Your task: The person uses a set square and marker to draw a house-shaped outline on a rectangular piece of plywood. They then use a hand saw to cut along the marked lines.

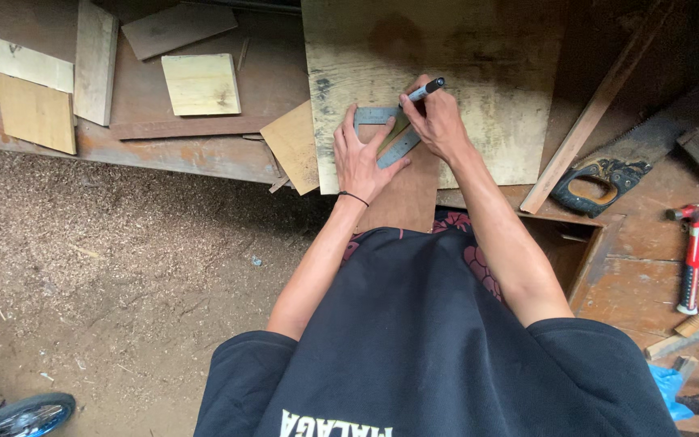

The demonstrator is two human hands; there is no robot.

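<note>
Nearest, partly cut off at the bottom left edge: a blue wheel on the sawdust floor. At the right, a red hammer on the workbench, and a handsaw with its blade going into shadow. Further, left hand spread flat, fingers open, pressing a metal square onto the plywood board; most of the square hidden under both hands. Right hand pinching a dark pen, tip hidden behind the fingers, so contact with the board hard to confirm. Far left: small wood offcuts on a low surface.
</note>
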